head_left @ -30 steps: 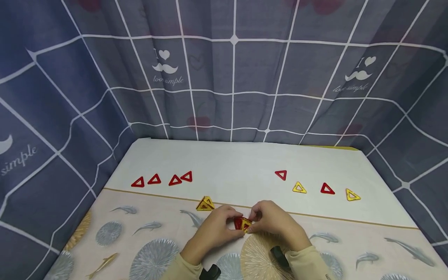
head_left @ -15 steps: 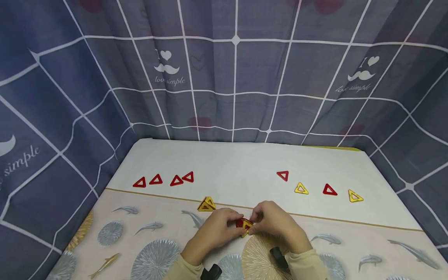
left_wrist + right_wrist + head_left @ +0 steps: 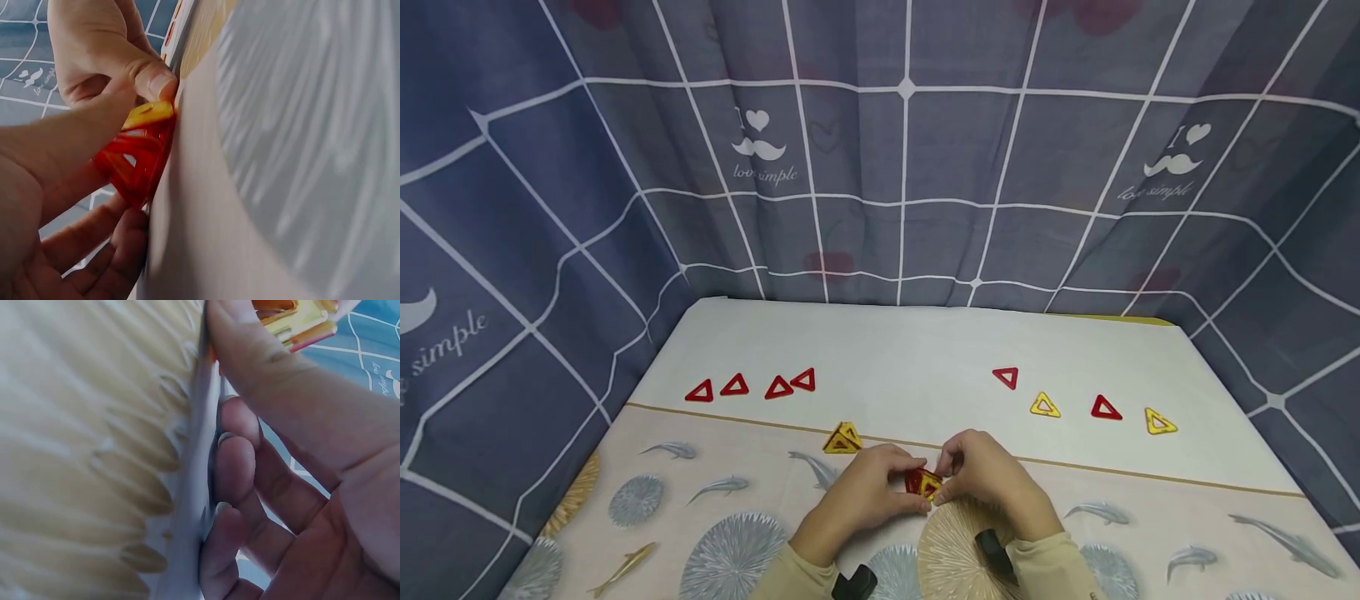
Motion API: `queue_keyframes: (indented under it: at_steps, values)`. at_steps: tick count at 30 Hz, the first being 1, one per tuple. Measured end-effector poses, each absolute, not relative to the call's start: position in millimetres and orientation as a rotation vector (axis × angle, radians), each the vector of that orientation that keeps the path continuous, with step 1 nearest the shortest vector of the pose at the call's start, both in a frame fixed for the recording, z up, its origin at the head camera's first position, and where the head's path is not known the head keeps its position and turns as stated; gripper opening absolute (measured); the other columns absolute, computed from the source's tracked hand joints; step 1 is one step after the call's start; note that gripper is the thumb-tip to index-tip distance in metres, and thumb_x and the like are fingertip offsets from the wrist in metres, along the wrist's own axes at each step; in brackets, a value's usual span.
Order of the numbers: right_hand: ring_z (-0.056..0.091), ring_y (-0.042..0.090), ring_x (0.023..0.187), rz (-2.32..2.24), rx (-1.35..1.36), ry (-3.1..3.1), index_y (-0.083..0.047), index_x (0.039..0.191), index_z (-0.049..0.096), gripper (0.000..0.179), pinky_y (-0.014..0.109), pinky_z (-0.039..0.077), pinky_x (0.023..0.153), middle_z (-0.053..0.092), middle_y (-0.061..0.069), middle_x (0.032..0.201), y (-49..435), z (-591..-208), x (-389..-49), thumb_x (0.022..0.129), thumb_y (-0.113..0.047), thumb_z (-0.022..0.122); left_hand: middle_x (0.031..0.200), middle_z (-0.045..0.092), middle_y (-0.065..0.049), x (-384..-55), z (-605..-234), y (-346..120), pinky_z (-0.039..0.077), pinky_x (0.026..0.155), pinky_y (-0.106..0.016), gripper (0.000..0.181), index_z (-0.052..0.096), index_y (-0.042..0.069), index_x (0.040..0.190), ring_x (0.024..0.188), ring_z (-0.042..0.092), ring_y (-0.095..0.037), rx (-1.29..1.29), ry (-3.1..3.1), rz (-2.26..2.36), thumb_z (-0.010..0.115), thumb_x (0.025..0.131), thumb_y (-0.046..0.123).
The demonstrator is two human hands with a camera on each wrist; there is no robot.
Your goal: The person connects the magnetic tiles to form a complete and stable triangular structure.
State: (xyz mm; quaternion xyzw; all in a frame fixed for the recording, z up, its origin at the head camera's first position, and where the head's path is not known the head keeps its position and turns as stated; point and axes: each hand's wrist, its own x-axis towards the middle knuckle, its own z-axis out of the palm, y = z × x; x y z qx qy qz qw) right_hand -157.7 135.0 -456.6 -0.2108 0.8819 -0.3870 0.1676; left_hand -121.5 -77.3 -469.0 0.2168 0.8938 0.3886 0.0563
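Observation:
A small pyramid of red and yellow triangular tiles with open centres [image 3: 921, 481] stands on the tablecloth between the hands. My left hand [image 3: 872, 492] grips it from the left, thumb at the near side and fingers at the far side. From the right, my right hand [image 3: 992, 482] pinches it at the yellow tile. In the left wrist view, the pyramid's red sides [image 3: 134, 159] lean together beneath a yellow edge touched by the right thumb [image 3: 156, 82]. The right wrist view shows only a corner of the yellow tile [image 3: 306, 322] beyond the thumb. Fingers hide part of the pyramid.
Beyond the left hand sits a yellow tile pyramid [image 3: 842, 438]. Several red triangles [image 3: 734, 385] lie at the left of the white surface [image 3: 895, 358]. Loose red [image 3: 1106, 408] and yellow triangles [image 3: 1044, 405] lie at the right. A grid-patterned curtain [image 3: 865, 167] surrounds the table.
The head view has shifted slightly. Both hands stay around the red and yellow pyramid with only tiny finger movements.

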Motion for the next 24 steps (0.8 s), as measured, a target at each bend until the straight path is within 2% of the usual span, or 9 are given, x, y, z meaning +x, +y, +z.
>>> queue_keyframes:
  at_steps: [5, 7, 15, 24]
  values:
    - [0.051, 0.010, 0.063, -1.104, -0.623, 2.512, -0.012, 0.073, 0.071, 0.030, 0.026, 0.043, 0.056, 0.060, -0.006, 0.065, 138.2, -455.6, -157.1, 0.060, -0.015, 0.097, 0.104, 0.068, 0.007, -120.8, -467.7, -73.7, 0.048, 0.082, -0.027, 0.043, 0.077, 0.010, 0.115, 0.094, 0.058, -0.007, 0.662, 2.736, 1.116, 0.090, 0.077, 0.027]
    - [0.052, 0.011, 0.064, -1.111, -0.625, 2.504, -0.012, 0.076, 0.071, 0.032, 0.027, 0.044, 0.058, 0.060, -0.004, 0.068, 140.5, -455.1, -156.5, 0.060, -0.017, 0.098, 0.105, 0.069, 0.006, -121.1, -466.3, -72.3, 0.049, 0.084, -0.028, 0.042, 0.077, 0.010, 0.113, 0.096, 0.059, -0.009, 0.669, 2.773, 1.065, 0.089, 0.077, 0.028]
    - [0.056, 0.018, 0.069, -1.227, -0.572, 2.442, -0.004, 0.096, 0.068, 0.045, 0.028, 0.048, 0.062, 0.061, 0.004, 0.077, 148.5, -456.8, -157.0, 0.062, -0.012, 0.097, 0.094, 0.071, 0.005, -134.4, -457.8, -68.9, 0.046, 0.073, -0.028, 0.041, 0.078, 0.012, 0.109, 0.085, 0.053, -0.012, 0.637, 2.971, 0.789, 0.090, 0.076, 0.034]
    - [0.057, 0.015, 0.067, -1.257, -0.602, 2.419, -0.003, 0.095, 0.068, 0.042, 0.027, 0.049, 0.062, 0.061, 0.003, 0.076, 145.1, -461.3, -161.9, 0.064, -0.009, 0.095, 0.093, 0.074, 0.002, -164.6, -452.4, -81.8, 0.045, 0.082, -0.039, 0.041, 0.079, 0.015, 0.105, 0.092, 0.057, -0.022, 0.452, 3.173, 0.497, 0.088, 0.076, 0.042]
